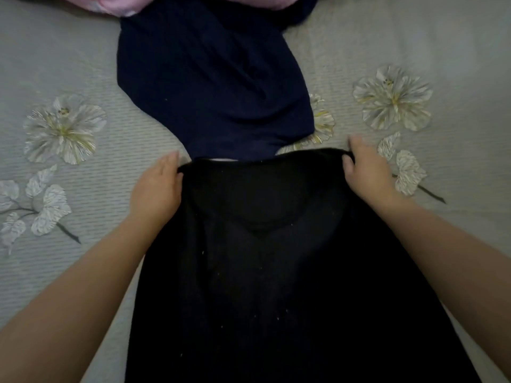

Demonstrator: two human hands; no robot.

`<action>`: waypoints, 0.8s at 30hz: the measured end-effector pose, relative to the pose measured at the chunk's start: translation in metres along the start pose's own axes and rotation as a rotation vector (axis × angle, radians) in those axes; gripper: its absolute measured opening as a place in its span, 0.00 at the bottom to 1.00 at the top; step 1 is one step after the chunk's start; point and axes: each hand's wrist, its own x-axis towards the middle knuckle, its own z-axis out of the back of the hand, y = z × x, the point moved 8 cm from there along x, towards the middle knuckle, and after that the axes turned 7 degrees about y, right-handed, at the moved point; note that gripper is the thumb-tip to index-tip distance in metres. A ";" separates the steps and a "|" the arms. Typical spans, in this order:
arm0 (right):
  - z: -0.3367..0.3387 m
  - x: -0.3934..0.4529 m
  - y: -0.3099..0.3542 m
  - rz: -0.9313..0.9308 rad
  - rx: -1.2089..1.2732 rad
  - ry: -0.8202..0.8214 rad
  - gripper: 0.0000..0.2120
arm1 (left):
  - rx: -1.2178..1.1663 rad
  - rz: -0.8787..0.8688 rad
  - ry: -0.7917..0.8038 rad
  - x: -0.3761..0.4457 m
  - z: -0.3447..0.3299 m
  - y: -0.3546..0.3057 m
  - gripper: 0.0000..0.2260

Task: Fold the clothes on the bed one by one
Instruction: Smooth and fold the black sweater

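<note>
A black garment (276, 272) lies spread on the bed in front of me, running from the bottom edge up to mid-frame. My left hand (157, 186) pinches its far left corner between thumb and fingers. At the far right corner my right hand (365, 170) grips the fabric edge the same way. Just beyond its far edge lies a navy blue garment (210, 78), loosely heaped and stretching toward the top. A pink garment (177, 2) shows at the top edge, partly over the navy one.
The bed is covered by a pale grey-green ribbed bedspread (83, 64) with white flower prints on the left (63, 128) and right (392, 98). Bare bedspread lies on both sides of the clothes.
</note>
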 end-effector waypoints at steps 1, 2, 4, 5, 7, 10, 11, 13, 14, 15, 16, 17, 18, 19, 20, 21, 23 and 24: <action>0.007 -0.010 -0.006 -0.024 0.061 -0.032 0.20 | -0.033 0.026 -0.033 -0.012 0.002 -0.002 0.18; 0.011 -0.027 -0.012 -0.044 0.107 -0.069 0.20 | -0.026 0.034 -0.052 -0.027 0.000 -0.005 0.19; 0.012 -0.073 -0.021 -0.061 0.140 -0.126 0.20 | 0.019 -0.007 -0.067 -0.065 -0.009 -0.018 0.22; 0.007 -0.101 -0.029 -0.079 0.122 -0.130 0.21 | 0.034 -0.036 -0.066 -0.084 -0.015 -0.029 0.21; -0.009 -0.156 -0.046 -0.155 0.025 -0.086 0.25 | 0.085 -0.084 -0.079 -0.119 -0.024 -0.051 0.21; -0.020 -0.210 -0.079 -0.358 -0.039 -0.053 0.32 | 0.167 -0.201 0.032 -0.159 -0.053 -0.090 0.22; -0.018 -0.221 -0.090 -0.445 -0.017 -0.076 0.32 | 0.170 -0.227 0.075 -0.170 -0.065 -0.100 0.21; -0.019 -0.235 -0.110 -0.575 -0.006 -0.051 0.26 | 0.135 -0.196 0.200 -0.184 -0.090 -0.110 0.23; -0.021 -0.237 -0.116 -0.589 0.003 -0.007 0.22 | 0.131 -0.156 0.253 -0.189 -0.101 -0.109 0.25; -0.022 -0.236 -0.119 -0.568 0.041 0.025 0.18 | 0.133 -0.123 0.271 -0.190 -0.109 -0.108 0.26; -0.019 -0.233 -0.119 -0.521 0.094 0.033 0.15 | 0.130 -0.101 0.271 -0.191 -0.114 -0.108 0.26; -0.011 -0.229 -0.117 -0.467 0.141 0.015 0.13 | 0.122 -0.084 0.274 -0.192 -0.116 -0.109 0.27; 0.000 -0.224 -0.117 -0.417 0.153 -0.005 0.13 | 0.098 -0.074 0.257 -0.191 -0.115 -0.111 0.27; 0.012 -0.216 -0.118 -0.383 0.129 -0.008 0.13 | 0.062 -0.071 0.216 -0.188 -0.111 -0.116 0.26; 0.024 -0.207 -0.122 -0.359 0.094 -0.001 0.13 | 0.039 -0.079 0.179 -0.186 -0.107 -0.123 0.26; 0.038 -0.198 -0.127 -0.341 0.059 0.002 0.13 | 0.040 -0.100 0.154 -0.182 -0.104 -0.131 0.26; 0.066 -0.176 -0.138 -0.318 -0.030 -0.024 0.14 | 0.060 -0.148 0.150 -0.171 -0.105 -0.150 0.27; 0.082 -0.166 -0.144 -0.319 -0.080 -0.056 0.13 | 0.073 -0.154 0.163 -0.165 -0.106 -0.159 0.27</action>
